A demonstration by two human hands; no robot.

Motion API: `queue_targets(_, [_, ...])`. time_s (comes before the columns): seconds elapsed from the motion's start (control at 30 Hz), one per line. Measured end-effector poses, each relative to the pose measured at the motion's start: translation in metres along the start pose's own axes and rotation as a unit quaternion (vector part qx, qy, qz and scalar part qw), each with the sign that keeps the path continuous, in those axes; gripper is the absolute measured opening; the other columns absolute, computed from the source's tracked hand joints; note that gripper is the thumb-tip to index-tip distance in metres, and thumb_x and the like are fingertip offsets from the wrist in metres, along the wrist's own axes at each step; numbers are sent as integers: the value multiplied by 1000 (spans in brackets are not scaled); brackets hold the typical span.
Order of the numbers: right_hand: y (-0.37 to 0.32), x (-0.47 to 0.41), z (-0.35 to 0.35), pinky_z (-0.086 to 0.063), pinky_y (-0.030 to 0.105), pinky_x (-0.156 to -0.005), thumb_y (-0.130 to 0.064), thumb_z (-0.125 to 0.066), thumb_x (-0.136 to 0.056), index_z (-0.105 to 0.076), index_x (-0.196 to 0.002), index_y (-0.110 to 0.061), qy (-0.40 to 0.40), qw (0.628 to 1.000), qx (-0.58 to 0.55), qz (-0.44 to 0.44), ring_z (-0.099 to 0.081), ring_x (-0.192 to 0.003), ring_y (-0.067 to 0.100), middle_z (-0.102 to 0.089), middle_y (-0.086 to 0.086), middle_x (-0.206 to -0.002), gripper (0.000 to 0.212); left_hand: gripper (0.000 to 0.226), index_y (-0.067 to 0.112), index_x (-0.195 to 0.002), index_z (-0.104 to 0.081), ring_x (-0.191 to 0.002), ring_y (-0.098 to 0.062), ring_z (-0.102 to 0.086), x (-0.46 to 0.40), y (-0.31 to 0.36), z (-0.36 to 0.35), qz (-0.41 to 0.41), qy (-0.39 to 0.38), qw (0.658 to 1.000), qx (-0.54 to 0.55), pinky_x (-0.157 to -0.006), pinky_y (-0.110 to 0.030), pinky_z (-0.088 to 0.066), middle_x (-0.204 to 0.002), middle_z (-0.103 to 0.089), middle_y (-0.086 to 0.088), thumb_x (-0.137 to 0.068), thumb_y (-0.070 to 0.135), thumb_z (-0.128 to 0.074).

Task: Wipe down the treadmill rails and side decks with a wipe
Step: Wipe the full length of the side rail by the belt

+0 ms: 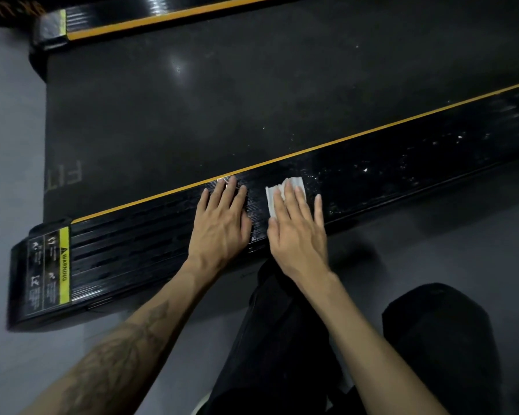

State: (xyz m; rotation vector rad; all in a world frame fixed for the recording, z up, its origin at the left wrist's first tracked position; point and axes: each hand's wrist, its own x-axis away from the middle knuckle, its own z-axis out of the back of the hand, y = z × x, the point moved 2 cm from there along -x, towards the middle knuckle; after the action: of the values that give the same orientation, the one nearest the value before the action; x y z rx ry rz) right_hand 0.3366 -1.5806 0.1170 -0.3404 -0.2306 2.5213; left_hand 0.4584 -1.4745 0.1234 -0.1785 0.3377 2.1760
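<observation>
- Wipe (pixel 285 193): a white folded sheet lying on the near side deck (pixel 402 172) of the treadmill, pinned under the fingers of the right hand (pixel 297 232); its far edge and left edge show beyond the fingertips.
- Right hand: flat, palm down, fingers straight and slightly spread, pressing the wipe onto the ribbed black deck; the little finger lies on the bare deck to the right of the wipe.
- Left hand (pixel 219 223): flat, palm down, fingers straight and close together, resting on the same deck just to the left of the wipe, holding nothing; its fingertips reach near the yellow stripe (pixel 342 139).
- Near side deck: glossy black, with pale specks and streaks on the stretch to the right of the wipe.
- Yellow stripe: runs along the inner edge of the deck, between it and the treadmill belt (pixel 222 100).
- Warning label (pixel 50 271): on the end cap at the left end of the near deck, with a yellow band reading "WARNING".
- Far side deck (pixel 132 18): black with its own yellow stripe, across the belt at upper left.
- Floor (pixel 6 145): grey, surrounding the treadmill; the person's dark trouser legs (pixel 282 339) show below the hands.
</observation>
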Motion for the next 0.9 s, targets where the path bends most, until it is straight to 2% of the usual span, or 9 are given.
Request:
queue_targets(0.1, [-11,5,-5,-11,52,-127,-33,-36,-100,-39,-158,-12,2,1000,-23,19,-26,-155,26,-32,9,-166,61,60,6,-144,-57,-147,-35,-41,0,0,0,5,-2,1000,5,-119,-57,-34,-155,-48,-18,-97,34,-33])
queue_targets(0.2, [-5,-7,-3,-9,51,-127,-35,-28,-103,-40,-158,-14,-24,998,-9,51,-27,-155,23,-32,6,-167,60,60,5,-144,-57,-147,-34,-41,0,1,-1,5,-5,1000,4,-119,-57,-34,-155,-47,-18,-97,34,-33])
queue_targets(0.3, [8,-9,1,-2,51,-128,-38,-22,-104,-36,-159,-15,-28,999,6,28,-23,-156,20,-28,5,-168,62,60,5,-143,-57,-147,-35,-42,0,2,0,2,-5,1000,3,-119,-57,-35,-155,-48,-18,-96,33,-33])
queue_targets(0.4, [3,9,1,-10,54,-127,-35,-29,-103,-36,-159,-13,5,1000,-3,-6,-24,-156,23,-29,7,-168,61,60,4,-143,-57,-146,-35,-42,-1,3,0,4,-5,1000,5,-119,-57,-34,-154,-48,-19,-96,33,-33])
queue_targets(0.47, [-5,16,-2,-12,54,-126,-35,-32,-101,-37,-159,-13,1,1000,-12,10,-25,-156,26,-29,7,-168,62,60,4,-143,-57,-147,-35,-42,-1,3,0,5,-5,1000,7,-119,-57,-34,-154,-48,-19,-96,33,-34])
queue_targets(0.57, [-5,4,-1,-6,51,-126,-35,-30,-103,-41,-157,-14,-12,999,-14,43,-28,-155,24,-32,5,-167,60,59,4,-142,-58,-146,-35,-42,-1,4,-1,6,-1,1000,9,-119,-57,-34,-154,-48,-19,-97,33,-34])
queue_targets(0.67, [4,-3,1,-4,52,-127,-36,-28,-104,-42,-157,-14,-6,1000,0,28,-29,-155,22,-33,5,-166,59,58,5,-142,-58,-146,-35,-43,-1,4,-2,3,5,1000,9,-119,-57,-35,-154,-49,-19,-97,33,-35])
queue_targets(0.8, [-10,20,0,-12,55,-127,-35,-31,-101,-31,-160,-12,6,1000,-3,-12,-23,-156,26,-27,9,-168,63,57,5,-142,-58,-146,-34,-43,-1,4,-2,-1,8,1000,7,-119,-56,-35,-154,-49,-19,-98,33,-35])
queue_targets(0.9, [-14,17,-3,-14,55,-127,-36,-30,-101,-32,-160,-14,-10,999,-29,15,-23,-156,26,-27,8,-168,63,57,5,-142,-58,-146,-35,-43,-2,4,-3,-4,8,1000,3,-119,-56,-35,-154,-49,-19,-99,33,-35])
